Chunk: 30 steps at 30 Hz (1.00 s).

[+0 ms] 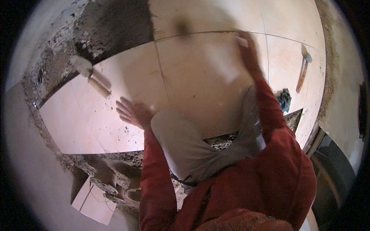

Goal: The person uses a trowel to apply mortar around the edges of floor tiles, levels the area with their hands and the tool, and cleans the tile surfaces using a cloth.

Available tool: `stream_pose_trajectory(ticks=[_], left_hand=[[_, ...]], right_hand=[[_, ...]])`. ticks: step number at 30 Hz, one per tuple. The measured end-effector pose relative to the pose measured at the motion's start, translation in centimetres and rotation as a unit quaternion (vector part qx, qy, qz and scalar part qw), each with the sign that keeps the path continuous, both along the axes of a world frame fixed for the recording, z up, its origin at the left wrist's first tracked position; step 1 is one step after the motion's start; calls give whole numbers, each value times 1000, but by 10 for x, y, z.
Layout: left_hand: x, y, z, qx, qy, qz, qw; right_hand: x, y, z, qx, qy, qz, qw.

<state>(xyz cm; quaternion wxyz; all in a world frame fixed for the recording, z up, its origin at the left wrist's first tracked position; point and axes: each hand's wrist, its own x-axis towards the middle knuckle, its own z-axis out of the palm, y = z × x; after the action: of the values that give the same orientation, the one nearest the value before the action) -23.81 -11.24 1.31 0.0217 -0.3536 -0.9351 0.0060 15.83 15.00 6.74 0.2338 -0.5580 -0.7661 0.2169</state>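
Large pale floor tiles [189, 77] spread out in front of me. My left hand [133, 112] rests on a tile beside my left knee, palm down with its fingers spread. Farther off to the right, my right hand [248, 52] reaches over the tiles near a long joint line. Its fingers look closed around a small pale piece, too blurred to name. Left of my left hand lies a trowel [99, 87] with a wooden handle, its blade over the broken edge of the tiling. A hammer [302, 75] with a wooden handle lies on the tiles at the right.
A crumpled dark cloth [284, 100] lies by my right arm. Dark bare ground [115, 29] borders the tiles at the far left, with rubble [50, 69] along the wall. Near left are a loose tile piece [90, 200] and round, dirty containers [133, 194].
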Motion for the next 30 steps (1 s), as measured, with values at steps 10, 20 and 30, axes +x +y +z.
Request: stream_pose_trajectory(ticks=[10, 20, 30], left_hand=[[2, 0, -8, 26, -14, 15, 999], [-1, 2, 4, 30, -34, 10, 999], [-5, -1, 4, 18, -54, 7, 998]], right_hand=[[347, -232, -25, -151, -251, -378, 879], [64, 83, 100, -106, 146, -4, 984], [-273, 357, 29, 36, 179, 437, 881]])
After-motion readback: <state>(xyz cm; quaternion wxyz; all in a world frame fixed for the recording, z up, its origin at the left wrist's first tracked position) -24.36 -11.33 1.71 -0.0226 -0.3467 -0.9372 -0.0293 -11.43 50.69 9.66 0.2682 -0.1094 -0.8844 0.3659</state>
